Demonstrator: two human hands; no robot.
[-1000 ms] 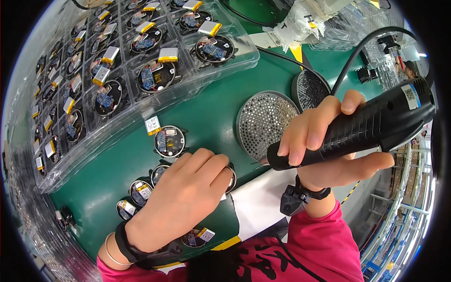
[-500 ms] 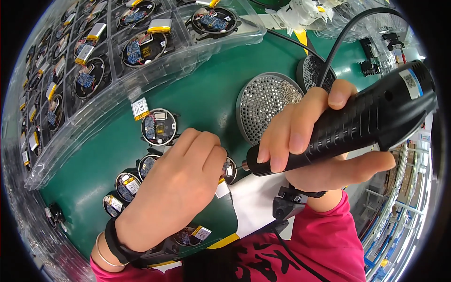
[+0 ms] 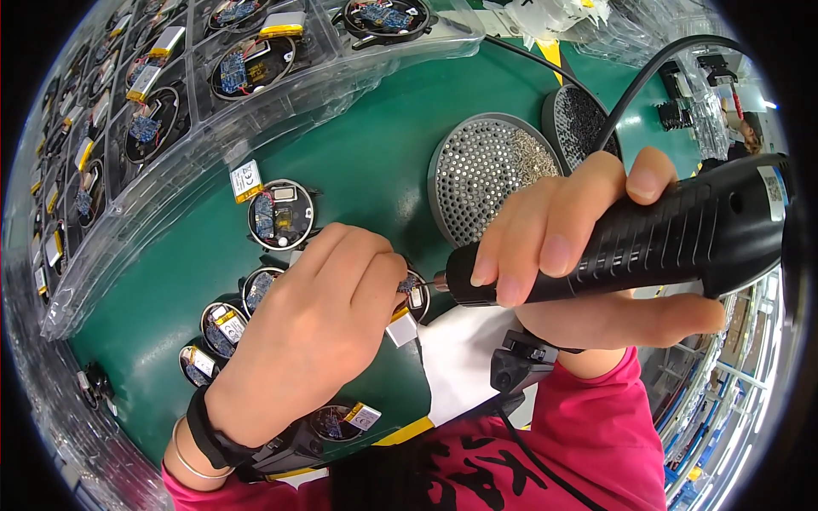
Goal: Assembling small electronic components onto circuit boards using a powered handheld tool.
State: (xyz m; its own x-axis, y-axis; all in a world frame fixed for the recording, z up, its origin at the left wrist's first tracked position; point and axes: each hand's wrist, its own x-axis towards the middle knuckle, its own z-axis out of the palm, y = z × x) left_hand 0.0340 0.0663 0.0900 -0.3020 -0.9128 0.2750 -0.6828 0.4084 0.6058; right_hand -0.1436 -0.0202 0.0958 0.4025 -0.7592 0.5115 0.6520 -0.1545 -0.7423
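My left hand (image 3: 319, 311) has its fingers closed around a round black watch case (image 3: 419, 298) with a small blue circuit board inside; most of the case is hidden behind the fingers. A silver battery (image 3: 402, 328) with a yellow end hangs at its lower side. My right hand (image 3: 579, 230) grips a black electric screwdriver (image 3: 673, 234), which lies nearly level and points left. Its thin bit (image 3: 428, 284) reaches into the case; a screw at the tip is too small to make out.
Beyond my hands stand a round perforated dish (image 3: 473, 175) of small screws and a dish of black parts (image 3: 579, 119). Another open case (image 3: 281, 215) lies left, with several near my left wrist. Clear plastic trays (image 3: 341, 98) hold more. White paper (image 3: 464, 362) lies nearby.
The screwdriver's back end has sunk a little, so it lies flatter, with its bit still at the case. More of the case and its battery shows beside my left fingers.
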